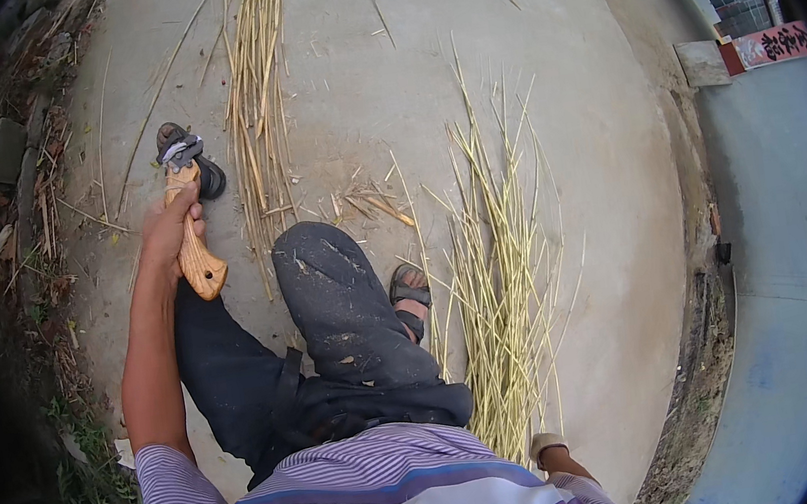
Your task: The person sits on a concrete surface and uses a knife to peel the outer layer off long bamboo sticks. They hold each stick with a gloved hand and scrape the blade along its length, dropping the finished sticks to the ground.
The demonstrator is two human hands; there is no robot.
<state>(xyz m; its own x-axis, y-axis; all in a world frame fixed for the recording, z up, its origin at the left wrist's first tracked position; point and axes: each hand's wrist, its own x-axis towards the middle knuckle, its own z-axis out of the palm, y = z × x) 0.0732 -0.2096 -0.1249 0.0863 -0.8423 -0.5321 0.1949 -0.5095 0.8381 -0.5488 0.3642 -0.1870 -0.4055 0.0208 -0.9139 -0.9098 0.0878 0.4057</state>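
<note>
My left hand (166,233) is closed round the pale wooden handle (201,262) of a tool, held out over my left foot. The handle has a dark hole in its near end. At its far end a grey metal part (180,153) shows against my dark sandal, and its shape is hard to make out. My right hand (547,444), apparently in a beige glove, is low at the right by the near end of a bundle of thin yellow-green stalks (505,300). Its fingers are hidden, so I cannot tell whether it grips any.
A second bundle of drier yellow stalks (256,99) lies ahead on the concrete ground (365,105). Short broken pieces (383,206) are scattered near my knee. Rubble and weeds (45,246) border the left side. A pale blue wall (784,235) stands at the right.
</note>
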